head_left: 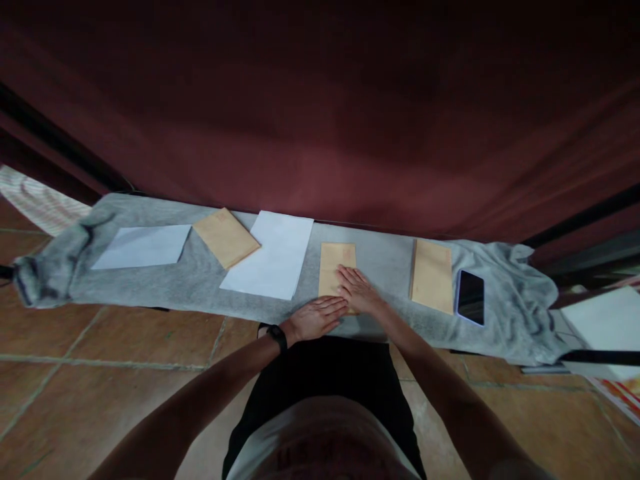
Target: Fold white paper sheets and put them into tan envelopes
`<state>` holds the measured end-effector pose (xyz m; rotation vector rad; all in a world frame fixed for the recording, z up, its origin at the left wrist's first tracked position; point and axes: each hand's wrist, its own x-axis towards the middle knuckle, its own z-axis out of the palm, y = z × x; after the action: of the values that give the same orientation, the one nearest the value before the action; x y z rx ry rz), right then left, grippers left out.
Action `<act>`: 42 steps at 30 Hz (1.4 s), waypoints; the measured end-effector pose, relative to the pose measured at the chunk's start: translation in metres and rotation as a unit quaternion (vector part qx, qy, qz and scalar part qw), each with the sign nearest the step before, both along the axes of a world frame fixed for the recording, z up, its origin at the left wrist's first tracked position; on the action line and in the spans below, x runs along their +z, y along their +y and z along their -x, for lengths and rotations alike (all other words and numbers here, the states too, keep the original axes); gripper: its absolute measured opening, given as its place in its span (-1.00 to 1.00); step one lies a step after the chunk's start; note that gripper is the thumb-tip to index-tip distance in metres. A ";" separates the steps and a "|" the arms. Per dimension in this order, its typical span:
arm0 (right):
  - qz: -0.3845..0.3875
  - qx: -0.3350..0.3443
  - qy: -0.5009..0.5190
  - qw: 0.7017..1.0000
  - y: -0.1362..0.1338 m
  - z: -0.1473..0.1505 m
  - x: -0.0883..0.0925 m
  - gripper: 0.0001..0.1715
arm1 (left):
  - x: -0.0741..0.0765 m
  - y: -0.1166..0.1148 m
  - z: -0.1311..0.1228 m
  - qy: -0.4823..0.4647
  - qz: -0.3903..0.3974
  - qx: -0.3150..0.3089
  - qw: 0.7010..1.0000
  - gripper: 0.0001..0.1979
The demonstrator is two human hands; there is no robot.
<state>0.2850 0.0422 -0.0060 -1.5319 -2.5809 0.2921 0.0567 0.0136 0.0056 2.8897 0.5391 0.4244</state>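
Observation:
A tan paper envelope [330, 257] lies on the grey cloth in front of me. My right hand [356, 289] rests flat on its middle, fingers stretched out. Over its lower left part lies my left hand [320, 316], fingers straight and close together, with a dark band on the wrist. The lower part of the envelope is mostly hidden under both hands. To the left, a stack of white paper [277, 257] lies slanted, and another tan envelope [227, 239] overlaps its left edge.
A pile of tan envelopes [433, 275] lies on the right, beside a phone [471, 298] with a dark screen. Farther left is a white sheet [145, 247]. The grey cloth [190, 293] covers a narrow bench against a dark red hanging [320, 167]. Tiled floor [150, 343] shows below.

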 end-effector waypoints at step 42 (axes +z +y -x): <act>-0.022 0.032 0.001 0.999 0.046 0.021 -0.001 -0.35 | 0.004 -0.002 -0.001 -0.020 0.014 0.009 1.000 -0.59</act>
<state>0.2645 0.0880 -0.0070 -1.4370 -2.6199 0.2417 0.0576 0.0113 0.0095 2.8442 0.5617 0.4729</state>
